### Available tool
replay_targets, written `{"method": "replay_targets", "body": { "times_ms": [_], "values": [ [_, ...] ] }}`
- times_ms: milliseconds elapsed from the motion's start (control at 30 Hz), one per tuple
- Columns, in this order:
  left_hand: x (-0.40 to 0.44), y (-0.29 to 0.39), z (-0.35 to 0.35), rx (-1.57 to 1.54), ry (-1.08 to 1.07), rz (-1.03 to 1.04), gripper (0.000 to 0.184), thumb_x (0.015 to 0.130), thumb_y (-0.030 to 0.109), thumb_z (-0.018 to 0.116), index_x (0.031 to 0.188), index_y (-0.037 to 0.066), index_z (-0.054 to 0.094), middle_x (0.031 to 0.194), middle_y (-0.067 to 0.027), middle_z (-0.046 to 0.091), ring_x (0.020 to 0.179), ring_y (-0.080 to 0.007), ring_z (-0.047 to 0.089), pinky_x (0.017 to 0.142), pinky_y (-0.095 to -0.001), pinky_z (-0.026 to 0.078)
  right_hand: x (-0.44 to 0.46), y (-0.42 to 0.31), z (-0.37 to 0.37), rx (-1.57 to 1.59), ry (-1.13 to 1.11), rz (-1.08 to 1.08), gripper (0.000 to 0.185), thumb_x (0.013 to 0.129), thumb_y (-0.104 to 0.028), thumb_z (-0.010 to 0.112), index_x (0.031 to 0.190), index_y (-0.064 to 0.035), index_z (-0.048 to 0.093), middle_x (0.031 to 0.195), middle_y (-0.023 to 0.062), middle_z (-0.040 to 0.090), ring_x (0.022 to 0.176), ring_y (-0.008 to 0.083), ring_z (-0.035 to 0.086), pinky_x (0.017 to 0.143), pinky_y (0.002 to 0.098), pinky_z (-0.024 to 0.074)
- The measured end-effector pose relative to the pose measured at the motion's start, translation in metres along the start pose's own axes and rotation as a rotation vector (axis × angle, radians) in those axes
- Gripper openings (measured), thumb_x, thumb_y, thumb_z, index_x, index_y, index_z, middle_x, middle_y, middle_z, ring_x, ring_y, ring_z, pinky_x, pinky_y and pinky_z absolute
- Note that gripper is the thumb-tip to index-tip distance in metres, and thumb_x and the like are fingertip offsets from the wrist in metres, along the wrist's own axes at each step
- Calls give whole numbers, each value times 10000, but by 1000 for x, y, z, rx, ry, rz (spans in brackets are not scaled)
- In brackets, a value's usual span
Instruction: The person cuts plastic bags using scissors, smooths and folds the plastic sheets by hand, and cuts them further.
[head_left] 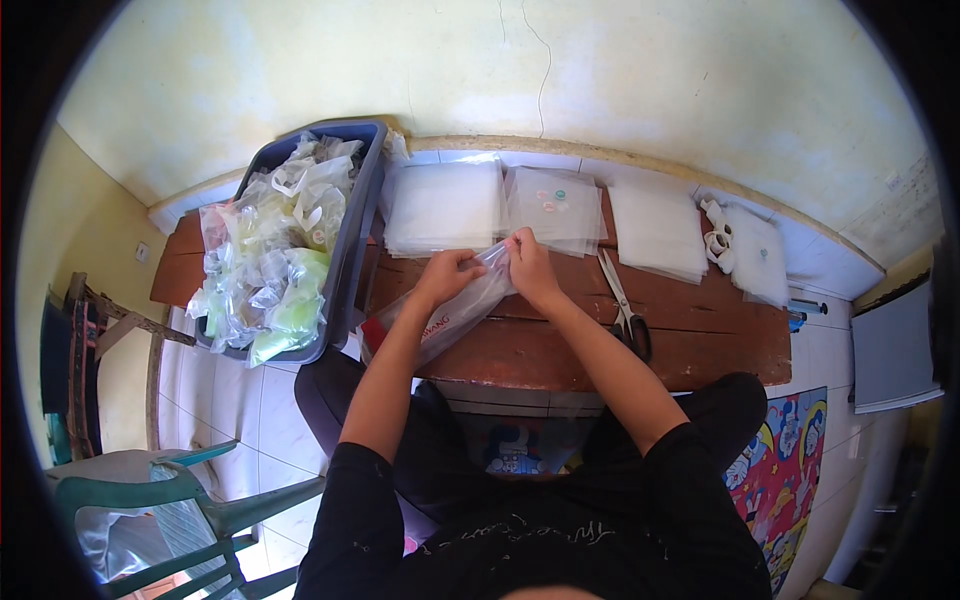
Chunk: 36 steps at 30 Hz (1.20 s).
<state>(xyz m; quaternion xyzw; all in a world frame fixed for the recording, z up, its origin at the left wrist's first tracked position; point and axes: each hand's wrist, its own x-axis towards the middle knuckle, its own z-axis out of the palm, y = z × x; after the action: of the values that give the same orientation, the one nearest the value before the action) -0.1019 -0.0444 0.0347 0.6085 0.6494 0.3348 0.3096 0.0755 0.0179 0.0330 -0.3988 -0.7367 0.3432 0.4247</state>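
Above a brown worktop (720,335), a person's left hand (454,275) and right hand (531,268) pinch the upper end of a clear bag (468,308) with red lettering, slanting toward 8 o'clock. From the bag, a heaped bin (363,215) is at 10 o'clock, stacked clear sheets (445,205) at 12, scissors (624,306) at 3.

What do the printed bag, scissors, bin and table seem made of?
Printed bag: thin glossy plastic film, likely; see-through and creased.
Scissors: shiny grey blades look metal; black handles probably plastic.
Bin: probably moulded plastic; smooth blue-grey walls, rounded rim.
Table: likely wood, reddish-brown, low sheen; seams between boards.
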Motion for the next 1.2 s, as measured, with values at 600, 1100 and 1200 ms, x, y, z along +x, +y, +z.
{"method": "replay_targets", "body": {
  "times_ms": [600,1100,1200],
  "values": [
    [1,2,-1,79,-144,-17,269,773,193,749,971,15,713,786,-158,680,701,-180,590,701,-352,473,6,-24,-12,16,115,96,139,972,-158,512,975,-25,475,722,224,630,692,412,641,580,469,466],
    [0,8,1,-45,-4,45,311,808,226,750,1008,-6,697,845,-124,707,775,-140,602,751,-329,485,-5,9,-1,218,-200,75,270,938,-244,573,1004,15,607,852,136,667,746,207,610,714,345,483],
    [-1,9,-2,-34,-54,16,302,804,213,755,1005,-6,700,856,-117,709,796,-137,604,771,-322,483,-6,15,8,190,-255,84,283,972,-238,502,1008,25,600,882,156,654,780,216,603,731,348,475]
  ]
}}
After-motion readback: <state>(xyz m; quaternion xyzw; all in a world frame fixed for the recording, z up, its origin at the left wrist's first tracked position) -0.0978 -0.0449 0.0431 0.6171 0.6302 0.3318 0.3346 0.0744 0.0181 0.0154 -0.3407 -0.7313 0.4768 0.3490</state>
